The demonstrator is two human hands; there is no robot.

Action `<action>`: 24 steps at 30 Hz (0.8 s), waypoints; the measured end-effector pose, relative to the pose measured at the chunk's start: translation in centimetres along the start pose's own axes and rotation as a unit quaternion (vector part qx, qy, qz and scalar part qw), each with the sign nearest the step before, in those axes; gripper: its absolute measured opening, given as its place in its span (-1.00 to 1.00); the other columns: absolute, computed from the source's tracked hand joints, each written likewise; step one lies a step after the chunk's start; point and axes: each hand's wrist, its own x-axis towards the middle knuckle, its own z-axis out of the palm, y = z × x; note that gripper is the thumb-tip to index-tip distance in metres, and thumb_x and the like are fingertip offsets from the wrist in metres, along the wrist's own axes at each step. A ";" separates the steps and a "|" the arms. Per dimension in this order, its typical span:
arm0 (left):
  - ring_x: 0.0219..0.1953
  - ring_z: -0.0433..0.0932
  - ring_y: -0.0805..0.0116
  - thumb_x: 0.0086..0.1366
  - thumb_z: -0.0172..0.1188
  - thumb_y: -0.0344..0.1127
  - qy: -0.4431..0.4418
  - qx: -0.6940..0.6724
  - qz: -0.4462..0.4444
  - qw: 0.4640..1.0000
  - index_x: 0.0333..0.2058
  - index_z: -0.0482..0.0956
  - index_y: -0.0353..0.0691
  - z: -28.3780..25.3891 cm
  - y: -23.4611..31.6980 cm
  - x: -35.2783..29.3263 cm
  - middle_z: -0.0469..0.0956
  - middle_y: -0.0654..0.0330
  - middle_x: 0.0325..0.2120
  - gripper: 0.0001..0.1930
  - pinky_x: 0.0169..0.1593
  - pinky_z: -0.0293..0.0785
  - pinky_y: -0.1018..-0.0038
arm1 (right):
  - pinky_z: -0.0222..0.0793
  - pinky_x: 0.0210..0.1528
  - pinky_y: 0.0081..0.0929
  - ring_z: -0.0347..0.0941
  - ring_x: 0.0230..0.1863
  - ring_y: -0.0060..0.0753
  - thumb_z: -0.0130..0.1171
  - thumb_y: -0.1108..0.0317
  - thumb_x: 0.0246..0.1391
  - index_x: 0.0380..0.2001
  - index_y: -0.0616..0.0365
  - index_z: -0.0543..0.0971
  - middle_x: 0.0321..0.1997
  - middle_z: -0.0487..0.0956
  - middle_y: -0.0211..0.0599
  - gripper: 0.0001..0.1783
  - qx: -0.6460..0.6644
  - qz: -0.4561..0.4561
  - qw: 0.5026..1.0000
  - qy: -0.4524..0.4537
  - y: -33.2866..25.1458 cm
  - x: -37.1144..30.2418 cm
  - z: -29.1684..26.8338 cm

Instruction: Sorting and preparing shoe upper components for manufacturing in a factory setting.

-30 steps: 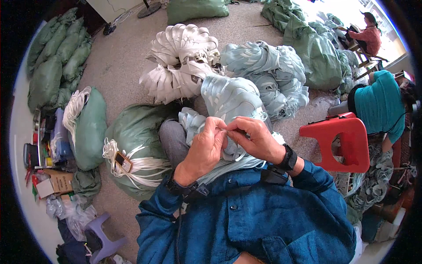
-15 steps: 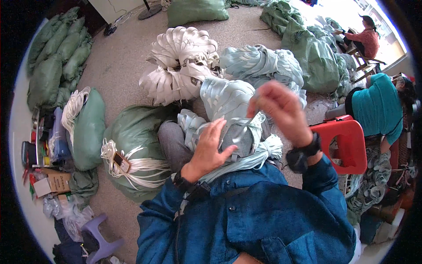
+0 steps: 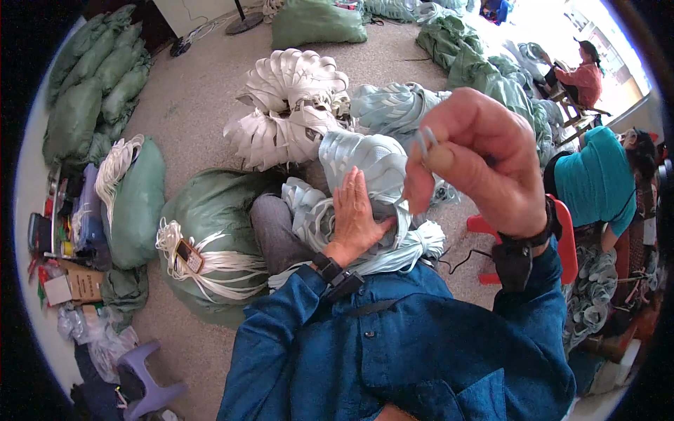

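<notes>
My left hand (image 3: 356,219) lies with outstretched fingers on a pale blue shoe upper (image 3: 385,210) in my lap, pressing it down. Raised above it, my right hand (image 3: 491,158) pinches a pale blue-grey shoelace (image 3: 424,142) between thumb and fingers. Part of that lace is hidden behind the fingers. Beyond my hands rests a nested stack of pale blue shoe uppers (image 3: 365,156). A bundle of pale shoelaces (image 3: 414,244) lies across my lap, just under the upper.
White shoe uppers (image 3: 288,105) and more pale blue uppers (image 3: 393,105) are piled ahead. On the left, a green sack (image 3: 217,210) bears white laces (image 3: 232,263) and a phone (image 3: 189,256). A red stool (image 3: 562,245) and a person in teal (image 3: 597,175) are at right.
My right hand has come up and closer with the lace between its fingers. My left hand has shifted slightly right and now lies flatter on the upper.
</notes>
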 end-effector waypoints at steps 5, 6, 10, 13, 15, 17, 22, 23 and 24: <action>0.43 -0.09 -0.12 -0.15 0.49 0.18 -0.014 -0.017 -0.061 0.998 0.36 -0.17 -0.45 0.2 -0.6 -0.3 -0.06 -0.20 0.37 0.33 0.39 -0.17 -0.14 | 0.54 -0.35 -0.45 0.57 -0.47 -0.42 0.05 0.44 0.29 -0.22 0.30 0.44 -0.47 0.58 -0.17 -0.88 0.012 -0.038 0.999 0.014 1.1 -0.6 -0.1; 0.43 -0.09 -0.12 -0.15 0.49 0.18 -0.014 -0.019 -0.061 0.998 0.36 -0.17 -0.45 0.0 -0.6 -0.4 -0.06 -0.20 0.37 0.33 0.39 -0.17 -0.14 | 0.54 -0.34 -0.45 0.57 -0.46 -0.42 0.06 0.41 0.30 -0.22 0.29 0.44 -0.46 0.59 -0.18 -0.86 -0.012 -0.016 0.999 0.050 2.0 -0.8 -0.5; 0.40 0.02 -0.14 -0.08 0.49 0.11 -0.029 -0.102 0.016 0.994 0.35 -0.07 -0.43 -3.3 -1.3 0.1 0.06 -0.22 0.33 0.22 0.39 -0.06 0.02 | 0.52 -0.28 -0.46 0.57 -0.41 -0.45 0.07 0.36 0.32 -0.24 0.25 0.44 -0.42 0.59 -0.23 -0.85 -0.007 0.062 0.995 0.076 4.8 -1.5 -1.3; 0.31 0.23 -0.08 0.11 0.42 -0.05 -0.021 -0.207 0.110 0.972 0.30 0.11 -0.45 -8.6 2.7 1.2 0.28 -0.21 0.23 -0.05 0.35 0.13 0.21 | 0.50 -0.26 -0.48 0.56 -0.36 -0.49 0.07 0.35 0.32 -0.24 0.22 0.45 -0.41 0.59 -0.28 -0.85 0.027 0.100 0.991 0.080 5.6 -1.9 -1.1; 0.26 0.34 0.05 0.23 0.34 -0.13 -0.118 -0.422 0.112 0.892 0.28 0.19 -0.43 -10.7 5.4 2.1 0.39 -0.15 0.15 -0.22 0.31 0.20 0.24 | 0.49 -0.23 -0.48 0.56 -0.32 -0.49 0.09 0.33 0.32 -0.24 0.20 0.45 -0.38 0.60 -0.28 -0.85 0.037 0.113 0.987 0.107 6.1 -1.7 -0.8; 0.00 0.55 0.28 0.37 0.18 -0.21 -0.021 -0.517 0.130 0.846 0.18 0.34 -0.42 -9.7 6.6 1.9 0.57 0.02 -0.12 -0.47 0.11 0.40 0.38 | 0.49 -0.18 -0.55 0.57 -0.26 -0.51 0.03 0.36 0.34 -0.20 0.15 0.50 -0.29 0.62 -0.34 -0.89 0.078 0.152 0.979 0.107 6.1 -1.7 -1.0; -0.48 0.38 0.61 0.51 -0.06 -0.20 -0.124 -0.516 0.015 0.848 -0.08 0.54 -0.30 -8.8 5.8 1.5 0.47 0.35 -0.52 -0.70 -0.35 0.37 0.59 | 0.52 -0.03 -0.37 0.59 -0.19 -0.37 0.04 0.30 0.35 -0.14 0.13 0.45 -0.25 0.62 -0.26 -0.85 0.264 0.093 0.945 0.171 7.8 -2.6 -2.8; -0.52 0.32 0.65 0.52 -0.07 -0.19 -0.124 -0.494 0.016 0.861 -0.09 0.53 -0.28 -8.5 5.7 1.5 0.45 0.38 -0.50 -0.71 -0.37 0.34 0.63 | 0.52 -0.01 -0.32 0.59 -0.18 -0.35 0.04 0.30 0.35 -0.15 0.13 0.45 -0.24 0.62 -0.24 -0.85 0.280 0.096 0.936 0.190 8.0 -2.8 -3.0; -0.54 0.29 0.62 0.52 -0.06 -0.20 -0.106 -0.475 0.030 0.873 -0.19 0.52 -0.26 -7.7 5.6 1.7 0.42 0.37 -0.54 -0.73 -0.44 0.26 0.60 | 0.49 0.11 -0.18 0.57 -0.18 -0.41 -0.10 0.35 0.40 -0.14 0.08 0.41 -0.26 0.56 -0.29 -0.89 0.270 0.107 0.938 0.190 8.1 -2.9 -3.0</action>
